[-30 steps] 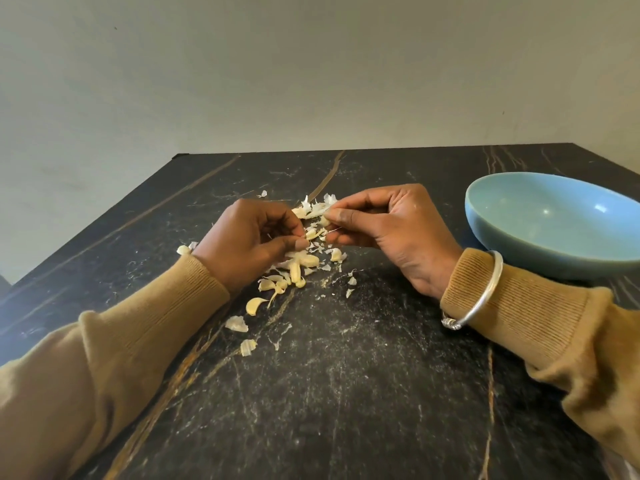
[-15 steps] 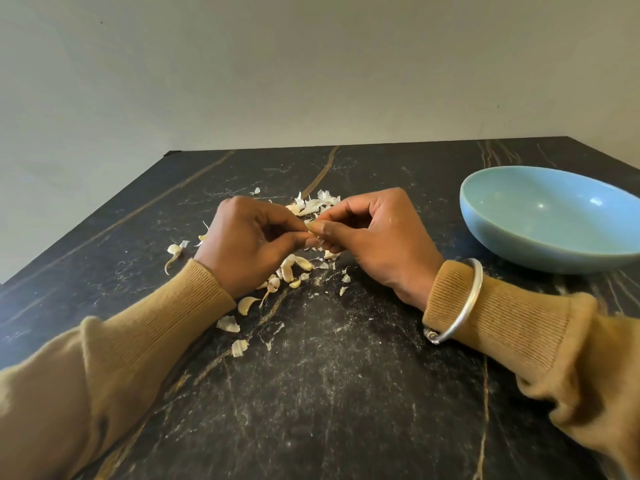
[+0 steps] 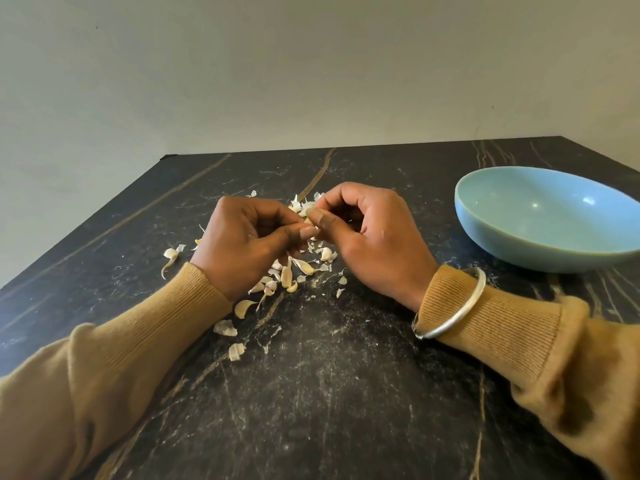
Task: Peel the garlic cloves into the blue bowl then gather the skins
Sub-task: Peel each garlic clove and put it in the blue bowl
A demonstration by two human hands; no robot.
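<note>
A person's two hands meet over a dark, marble-patterned table (image 3: 346,393), seen from above and behind the hands. The left hand (image 3: 249,244) and the right hand (image 3: 370,237) have their fingers curled inward, and the thumb tips come together around a small, pale garlic clove (image 3: 308,213), which is pinched between them just above the tabletop. Most of the clove is hidden by the fingertips. Beneath and just beyond the hands lies a loose scatter of papery white and cream skins (image 3: 287,271), with a few stray pieces lying apart: one to the left of the left wrist, and others near the left forearm. It is hard to tell which of the scattered pieces are skins and which are cloves. A blue bowl (image 3: 519,251) sits upright on the table to the right, well apart from the hands, partly cut off by the edge of the view. Both arms wear mustard-coloured ribbed sleeves (image 3: 149,341), and a silver bangle (image 3: 453,313) circles the right cuff. A plain pale wall (image 3: 311,71) rises behind the table.
</note>
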